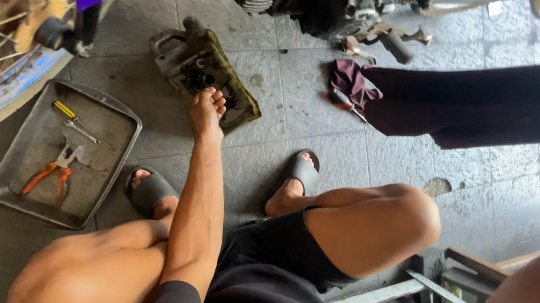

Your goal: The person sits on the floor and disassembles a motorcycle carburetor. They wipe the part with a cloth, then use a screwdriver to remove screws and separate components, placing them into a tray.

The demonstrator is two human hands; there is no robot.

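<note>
Tiled floor, greasy engine cover (192,63) under left hand (207,113) fingers (219,101).

At centre, the grimy engine cover (206,74) is olive-yellow with black patches. In the grey metal tray (116,155) at left lie orange-handled pliers (47,175) and a yellow-and-black-handled screwdriver (67,111). The slide sandals (152,191) are dark grey, the shorts (271,272) black, the rag (352,83) at upper right maroon, and the floor (493,188) grey tile.
</note>
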